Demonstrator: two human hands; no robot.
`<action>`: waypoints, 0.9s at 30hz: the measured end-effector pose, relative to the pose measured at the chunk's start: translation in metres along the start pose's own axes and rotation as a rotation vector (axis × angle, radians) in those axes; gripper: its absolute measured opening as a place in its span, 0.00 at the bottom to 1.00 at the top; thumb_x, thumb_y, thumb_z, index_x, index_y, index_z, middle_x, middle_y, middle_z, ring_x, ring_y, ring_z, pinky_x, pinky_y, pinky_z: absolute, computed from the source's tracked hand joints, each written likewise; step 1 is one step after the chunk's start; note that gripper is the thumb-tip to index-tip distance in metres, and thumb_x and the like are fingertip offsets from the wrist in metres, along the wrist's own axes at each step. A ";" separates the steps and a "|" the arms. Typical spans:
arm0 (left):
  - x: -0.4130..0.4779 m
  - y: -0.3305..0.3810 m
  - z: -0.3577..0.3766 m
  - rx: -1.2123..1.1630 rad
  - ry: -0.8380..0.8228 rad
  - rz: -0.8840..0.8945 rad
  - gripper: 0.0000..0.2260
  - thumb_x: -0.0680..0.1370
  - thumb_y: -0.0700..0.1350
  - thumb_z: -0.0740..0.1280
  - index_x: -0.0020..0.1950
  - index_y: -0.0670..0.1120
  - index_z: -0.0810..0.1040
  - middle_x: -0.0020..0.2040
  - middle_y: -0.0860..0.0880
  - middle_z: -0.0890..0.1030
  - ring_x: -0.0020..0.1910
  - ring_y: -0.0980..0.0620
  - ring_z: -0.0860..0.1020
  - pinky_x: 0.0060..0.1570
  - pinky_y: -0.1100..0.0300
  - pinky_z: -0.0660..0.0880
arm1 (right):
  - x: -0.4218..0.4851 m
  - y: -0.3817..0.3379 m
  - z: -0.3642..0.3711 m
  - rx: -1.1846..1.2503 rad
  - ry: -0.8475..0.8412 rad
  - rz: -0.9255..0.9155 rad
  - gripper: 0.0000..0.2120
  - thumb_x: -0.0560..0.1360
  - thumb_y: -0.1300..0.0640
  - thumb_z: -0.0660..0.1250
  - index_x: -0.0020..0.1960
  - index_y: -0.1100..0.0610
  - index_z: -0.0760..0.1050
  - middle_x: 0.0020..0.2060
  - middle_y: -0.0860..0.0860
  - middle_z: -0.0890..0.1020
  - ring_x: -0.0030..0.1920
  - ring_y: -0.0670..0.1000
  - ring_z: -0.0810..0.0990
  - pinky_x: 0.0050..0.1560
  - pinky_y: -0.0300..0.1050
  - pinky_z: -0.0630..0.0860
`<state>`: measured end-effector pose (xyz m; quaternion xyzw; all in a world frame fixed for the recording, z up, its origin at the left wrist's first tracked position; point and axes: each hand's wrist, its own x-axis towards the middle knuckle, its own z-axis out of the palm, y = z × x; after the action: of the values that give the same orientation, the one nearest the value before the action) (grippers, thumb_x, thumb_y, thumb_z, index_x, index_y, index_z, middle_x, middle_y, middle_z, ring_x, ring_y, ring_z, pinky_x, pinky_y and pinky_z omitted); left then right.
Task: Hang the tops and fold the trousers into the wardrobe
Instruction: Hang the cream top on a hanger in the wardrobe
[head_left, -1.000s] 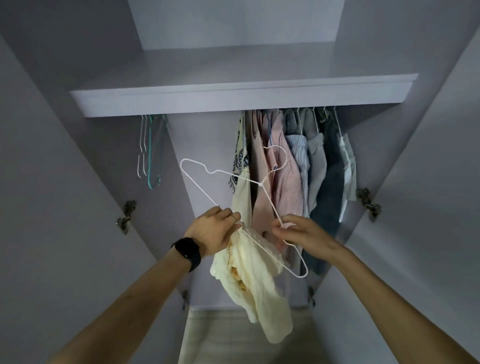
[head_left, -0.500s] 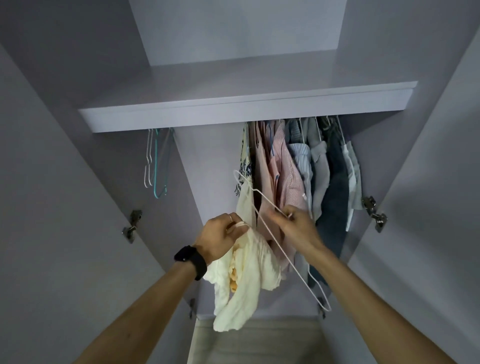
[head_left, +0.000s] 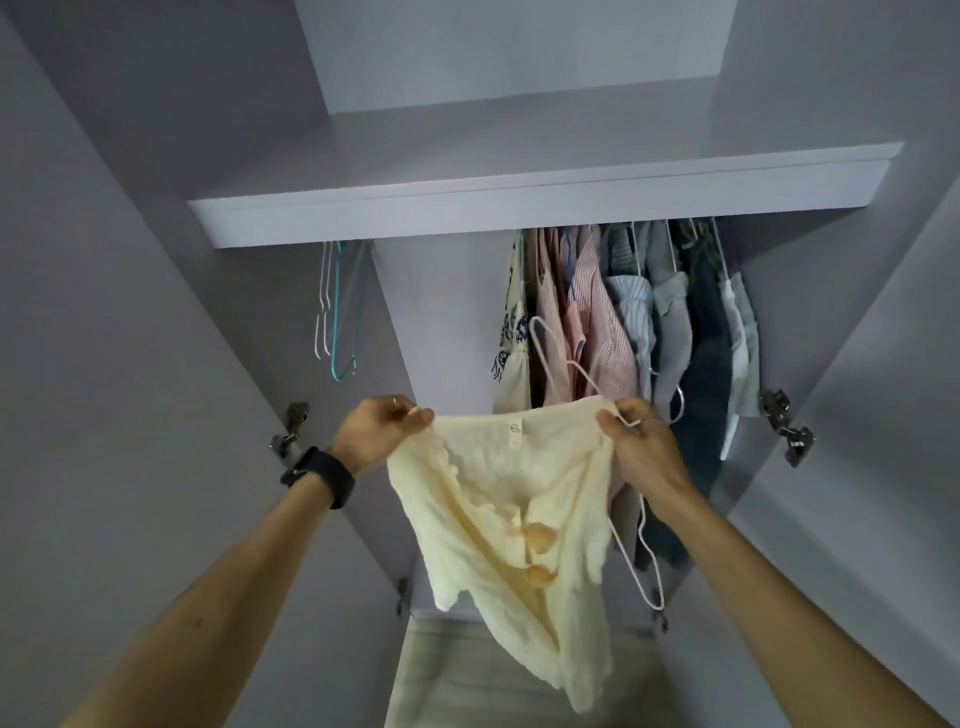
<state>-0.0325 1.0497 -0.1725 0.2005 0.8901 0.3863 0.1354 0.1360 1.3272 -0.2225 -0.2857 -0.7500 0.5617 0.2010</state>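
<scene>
- Stretching a cream knitted top (head_left: 498, 493) out by its upper edge, in front of the open wardrobe (head_left: 447, 338) and below its shelf (head_left: 519, 202).
- Pinching the top's left corner in the left hand (head_left: 382, 431), fingers curled tight on the cloth, with a ring on one finger and a black watch (head_left: 322, 475) on the wrist.
- Gripping the right corner in the right hand (head_left: 641, 447), fingers closed round both the cloth and a white wire hanger (head_left: 636, 571).
- Holding that hanger tilted, with the hook end up behind the top's edge against the hung clothes (head_left: 623, 332) and the lower end down just right of the cloth, beside the right forearm.
- Letting the rest of the garment hang loose, with a small label (head_left: 514, 428) near the upper edge and round tan buttons (head_left: 540, 538) down the middle.
- Facing a packed row of garments under the shelf's right half: pink stripes, pale blue, grey, dark blue.
- Leaving the empty hangers (head_left: 332, 312), white and teal, at the rail's left end, well apart from that row.
</scene>
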 end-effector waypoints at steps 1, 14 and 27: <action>0.001 -0.007 -0.004 0.123 -0.014 0.004 0.11 0.78 0.54 0.70 0.47 0.47 0.83 0.44 0.49 0.84 0.46 0.51 0.79 0.47 0.59 0.71 | 0.004 0.004 -0.007 0.004 0.003 0.036 0.07 0.79 0.55 0.68 0.43 0.52 0.73 0.38 0.50 0.80 0.41 0.51 0.78 0.44 0.46 0.73; 0.020 -0.008 0.009 0.284 -0.010 -0.002 0.09 0.80 0.54 0.67 0.53 0.52 0.84 0.49 0.52 0.84 0.52 0.48 0.80 0.53 0.57 0.73 | -0.005 0.023 -0.015 -0.323 -0.063 0.048 0.07 0.80 0.47 0.66 0.47 0.49 0.73 0.41 0.45 0.81 0.43 0.48 0.79 0.42 0.44 0.72; 0.048 0.047 0.025 0.474 -0.129 0.257 0.13 0.79 0.64 0.64 0.55 0.61 0.83 0.50 0.55 0.82 0.48 0.53 0.79 0.50 0.58 0.74 | -0.031 0.023 -0.048 -0.131 0.062 -0.051 0.16 0.75 0.50 0.71 0.28 0.48 0.77 0.26 0.46 0.80 0.28 0.42 0.77 0.36 0.42 0.72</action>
<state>-0.0532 1.1175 -0.1583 0.3620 0.9125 0.1677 0.0907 0.1941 1.3466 -0.2304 -0.2962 -0.7855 0.4973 0.2190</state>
